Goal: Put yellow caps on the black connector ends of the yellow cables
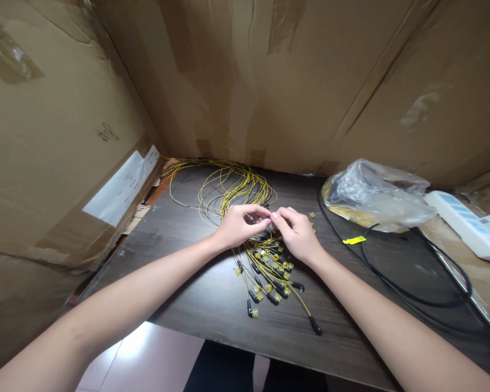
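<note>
Over the dark tabletop, my left hand (pixel 242 224) and my right hand (pixel 297 234) meet with their thumbs and index fingers in a pinch. Whatever is between the fingertips is too small and hidden to name. Right below them lies a bundle of thin yellow wires (pixel 265 268) with black angled ends, many carrying small clear-yellow caps (pixel 268 288). One black wire end (pixel 315 325) points toward the front edge, apart from the others. Behind my hands, the long yellow wires (pixel 245 182) loop in a loose coil.
Cardboard walls (pixel 245 81) enclose the back and left. At right are a clear plastic bag (pixel 375 190) with yellow contents, a black cable (pixel 416 299) with a yellow tag (pixel 354 240), and a white power strip (pixel 469 223). The table's front edge (pixel 212 336) is near my body.
</note>
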### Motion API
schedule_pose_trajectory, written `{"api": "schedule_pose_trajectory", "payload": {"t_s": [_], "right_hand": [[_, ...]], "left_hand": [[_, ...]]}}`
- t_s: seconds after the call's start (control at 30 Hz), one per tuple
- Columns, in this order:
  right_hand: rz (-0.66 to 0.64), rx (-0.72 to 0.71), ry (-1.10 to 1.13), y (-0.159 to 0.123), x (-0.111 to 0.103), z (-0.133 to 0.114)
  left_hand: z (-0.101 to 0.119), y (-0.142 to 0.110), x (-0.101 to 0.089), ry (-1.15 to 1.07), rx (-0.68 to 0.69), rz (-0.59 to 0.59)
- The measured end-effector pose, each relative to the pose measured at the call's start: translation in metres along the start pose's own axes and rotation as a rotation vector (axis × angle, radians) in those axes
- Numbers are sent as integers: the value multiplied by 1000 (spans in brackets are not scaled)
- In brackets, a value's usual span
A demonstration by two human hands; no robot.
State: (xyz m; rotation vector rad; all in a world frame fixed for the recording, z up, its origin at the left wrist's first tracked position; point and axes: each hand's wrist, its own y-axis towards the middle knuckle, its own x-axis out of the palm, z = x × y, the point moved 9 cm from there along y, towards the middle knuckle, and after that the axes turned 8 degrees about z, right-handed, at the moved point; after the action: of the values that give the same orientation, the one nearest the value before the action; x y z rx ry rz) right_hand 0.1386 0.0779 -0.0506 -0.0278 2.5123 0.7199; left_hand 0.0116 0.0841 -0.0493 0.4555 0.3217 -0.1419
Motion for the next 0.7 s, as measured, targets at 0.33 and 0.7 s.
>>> {"api": "schedule_pose_trajectory", "payload": {"t_s": [0.33,0.7], "right_hand": [[-21,-5,-7,0,3,-3],[15,-10,3,1,-3,-3]], "left_hand": [[0,-1,1,20,33,-4],[1,0,0,38,-3,7]]}}
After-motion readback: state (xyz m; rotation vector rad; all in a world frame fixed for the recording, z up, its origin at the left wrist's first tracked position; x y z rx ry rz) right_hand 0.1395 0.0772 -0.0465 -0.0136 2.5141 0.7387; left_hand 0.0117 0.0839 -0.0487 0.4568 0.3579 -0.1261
